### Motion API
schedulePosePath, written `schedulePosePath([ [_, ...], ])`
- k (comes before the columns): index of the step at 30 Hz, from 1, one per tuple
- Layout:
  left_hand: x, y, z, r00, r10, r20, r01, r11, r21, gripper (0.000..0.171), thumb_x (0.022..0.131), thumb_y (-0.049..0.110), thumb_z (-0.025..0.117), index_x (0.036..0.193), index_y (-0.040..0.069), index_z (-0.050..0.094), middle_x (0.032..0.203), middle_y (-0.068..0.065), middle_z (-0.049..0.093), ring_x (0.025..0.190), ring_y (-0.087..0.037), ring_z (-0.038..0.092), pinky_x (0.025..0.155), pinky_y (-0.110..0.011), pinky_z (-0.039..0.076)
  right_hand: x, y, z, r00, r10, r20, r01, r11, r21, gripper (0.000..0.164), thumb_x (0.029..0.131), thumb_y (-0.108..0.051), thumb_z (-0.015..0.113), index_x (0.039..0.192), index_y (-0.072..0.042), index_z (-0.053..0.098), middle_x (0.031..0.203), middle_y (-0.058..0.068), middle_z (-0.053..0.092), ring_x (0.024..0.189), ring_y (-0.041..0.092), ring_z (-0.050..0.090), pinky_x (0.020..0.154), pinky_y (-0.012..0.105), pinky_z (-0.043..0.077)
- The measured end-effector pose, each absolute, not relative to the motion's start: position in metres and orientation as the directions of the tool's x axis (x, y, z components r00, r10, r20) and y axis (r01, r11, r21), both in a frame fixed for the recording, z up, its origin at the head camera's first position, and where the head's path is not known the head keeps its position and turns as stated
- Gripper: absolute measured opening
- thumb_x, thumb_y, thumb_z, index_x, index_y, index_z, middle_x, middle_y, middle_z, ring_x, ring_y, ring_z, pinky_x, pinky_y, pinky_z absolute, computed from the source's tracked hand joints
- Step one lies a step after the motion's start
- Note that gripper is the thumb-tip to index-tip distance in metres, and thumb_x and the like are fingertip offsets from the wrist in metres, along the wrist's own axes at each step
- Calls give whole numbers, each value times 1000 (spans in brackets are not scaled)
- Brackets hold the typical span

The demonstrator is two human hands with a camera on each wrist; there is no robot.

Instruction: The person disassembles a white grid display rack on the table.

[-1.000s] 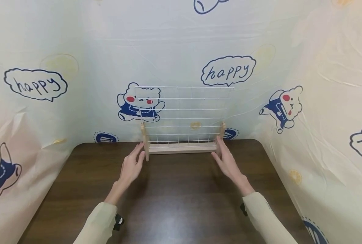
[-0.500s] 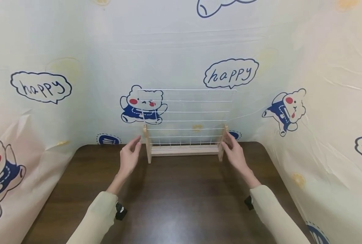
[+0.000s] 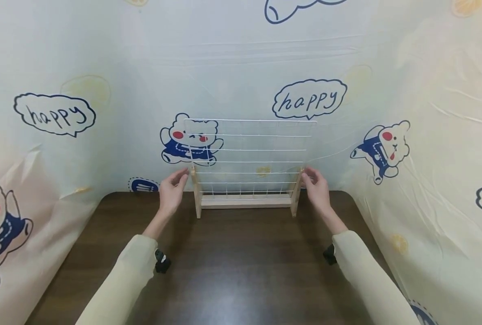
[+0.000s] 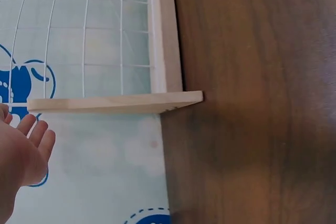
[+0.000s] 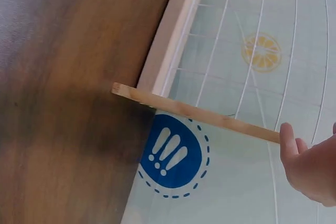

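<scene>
1. Head view: one rack (image 3: 249,173), upright on the table (image 3: 241,257) at its far end, long axis running left to right between two hands.
2. Left hand (image 3: 170,193): just outside the upper end of the left panel (image 3: 197,194). Fingers lightly bent, thumb and forefinger close together; whether they pinch anything, we cannot tell.
3. Right hand (image 3: 316,188): at the upper end of the right panel (image 3: 296,194), fingertips meeting or nearly meeting the wood, narrow spread. A firm hold we cannot confirm. Of the two, we judge this the nearer.
4. Panels: pale wood, flat, straight-edged, faint grain.
5. Bar (image 3: 245,203): same pale wood, low between the panels.
6. Grid (image 3: 249,161): thin white wire, horizontal rods with finer crosswise ones, rising well above the panels.
7. Table: dark brown, wood-grained, softly glossy, corners rounded.
8. Cloth (image 3: 241,58): pale, creased, printed with bears and, behind the wires, an orange slice (image 5: 261,52).
9. Sleeves (image 3: 131,266): pale, plain, one to each arm.
</scene>
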State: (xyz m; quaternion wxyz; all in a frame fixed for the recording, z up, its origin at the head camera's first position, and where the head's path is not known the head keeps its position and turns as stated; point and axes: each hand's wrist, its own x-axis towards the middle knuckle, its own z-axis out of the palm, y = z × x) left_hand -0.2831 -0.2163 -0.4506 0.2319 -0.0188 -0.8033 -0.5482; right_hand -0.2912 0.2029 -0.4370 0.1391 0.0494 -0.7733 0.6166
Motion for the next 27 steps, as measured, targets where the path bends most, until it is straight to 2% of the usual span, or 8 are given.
schedulePosePath([
  [7, -299, -210, -434, -907, -263, 330, 255, 280, 925, 32, 98, 18, 59, 125, 2, 63, 119, -13, 66, 110, -24, 62, 95, -28, 50, -303, 206, -425, -955, 136, 264, -217, 286, -933, 41, 102, -17, 51, 134, 8, 47, 127, 24, 53, 113, 36, 56, 95, 47, 49],
  [13, -305, -202, -421, -920, -306, 246, 201, 173, 964, 34, 98, 22, 59, 127, 6, 62, 121, -14, 64, 110, -22, 62, 95, -29, 51, -314, 207, -417, -962, 159, 221, -176, 260, -949, 43, 102, -24, 50, 135, 3, 48, 129, 20, 53, 114, 35, 56, 99, 44, 48],
  [17, -314, -200, -417, -925, -298, 234, 207, 120, 971, 34, 98, 21, 59, 125, 3, 62, 120, -17, 64, 110, -26, 61, 92, -26, 52, -323, 206, -414, -966, 170, 194, -156, 212, -965, 43, 102, -28, 49, 133, 3, 50, 126, 21, 54, 113, 36, 56, 99, 40, 48],
  [19, -320, -199, -416, -926, -295, 234, 216, 91, 972, 34, 97, 20, 60, 124, 0, 62, 119, -19, 64, 109, -29, 61, 90, -26, 53, -326, 206, -411, -966, 173, 193, -166, 158, -973, 42, 102, -25, 49, 131, 6, 50, 125, 25, 55, 112, 36, 56, 100, 41, 48],
  [23, -327, -198, -415, -929, -304, 214, 215, 30, 976, 33, 97, 19, 61, 122, -2, 63, 115, -19, 66, 107, -30, 63, 90, -32, 54, -328, 202, -402, -961, 178, 212, -202, 72, -977, 35, 102, -14, 49, 123, 14, 52, 120, 33, 55, 98, 30, 59, 99, 47, 47],
  [27, -330, -198, -414, -935, -304, 183, 190, 7, 982, 32, 97, 20, 60, 120, -2, 64, 114, -20, 66, 105, -30, 64, 91, -38, 53, -326, 199, -395, -960, 166, 224, -216, 64, -974, 34, 102, -10, 47, 121, 17, 52, 119, 37, 54, 99, 38, 57, 98, 51, 46],
])
